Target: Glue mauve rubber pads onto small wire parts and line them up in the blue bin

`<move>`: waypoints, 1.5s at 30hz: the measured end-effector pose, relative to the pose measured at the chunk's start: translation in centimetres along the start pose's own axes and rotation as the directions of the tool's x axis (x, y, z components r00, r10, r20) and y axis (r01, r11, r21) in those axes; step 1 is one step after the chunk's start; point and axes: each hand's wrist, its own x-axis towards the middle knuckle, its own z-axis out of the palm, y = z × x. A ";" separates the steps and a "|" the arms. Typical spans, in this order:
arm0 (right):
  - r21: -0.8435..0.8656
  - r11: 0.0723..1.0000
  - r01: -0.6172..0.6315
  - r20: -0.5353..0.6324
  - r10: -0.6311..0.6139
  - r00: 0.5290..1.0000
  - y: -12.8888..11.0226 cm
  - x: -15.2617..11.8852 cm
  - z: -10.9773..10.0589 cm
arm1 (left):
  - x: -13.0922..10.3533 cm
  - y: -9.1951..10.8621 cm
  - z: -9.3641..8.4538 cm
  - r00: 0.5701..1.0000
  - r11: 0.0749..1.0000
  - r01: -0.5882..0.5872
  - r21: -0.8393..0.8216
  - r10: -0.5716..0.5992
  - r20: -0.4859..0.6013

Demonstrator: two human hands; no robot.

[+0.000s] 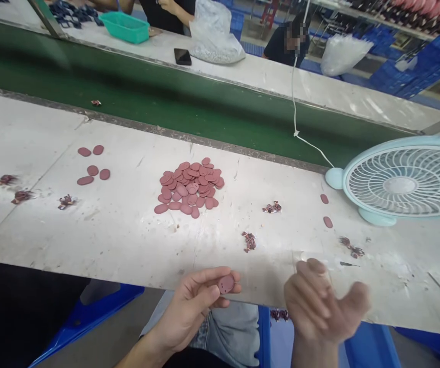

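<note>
Your left hand [193, 302] pinches a maroon oval piece [226, 283] between thumb and fingers, at the near edge of the white worktop [128, 240], small dark marks showing on its face; your right hand [320, 301], blurred, is apart to the right, its thumb wide of half-curled fingers, and you cannot tell whether they hold anything small. Beyond your left hand lies a heap of similar ovals [204, 181]; a cluster of small brown parts [249, 242] lies nearer; a pale blue fan [400, 185] stands farther right.
</note>
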 end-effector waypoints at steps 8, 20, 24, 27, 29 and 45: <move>-0.872 -0.479 0.105 0.203 -0.159 0.966 3.9 5.6 4.1 | -0.4 0.4 0.0 0.999 1.000 0.001 -0.005 -0.001 -0.033; -0.989 -0.146 0.033 0.070 -0.258 0.964 2.9 4.6 4.1 | -0.2 0.7 -0.3 0.998 0.999 -0.043 0.023 0.044 -0.050; -0.991 -0.135 0.005 0.044 -0.293 0.955 2.5 3.7 3.3 | 0.2 0.8 -0.3 0.995 0.999 -0.037 0.030 0.040 -0.092; -0.977 -0.213 0.003 0.062 -0.274 0.960 2.2 3.6 3.3 | 0.3 0.9 -0.4 0.992 0.999 -0.030 0.038 0.034 -0.125; -0.967 -0.251 0.034 0.102 -0.263 0.959 1.7 3.8 3.5 | 0.3 1.0 -0.3 0.989 0.999 -0.031 0.040 0.037 -0.144; -0.787 -0.615 0.043 0.217 -0.211 0.953 4.5 9.4 3.6 | -0.4 1.9 0.1 0.959 0.998 -0.061 0.025 0.066 -0.274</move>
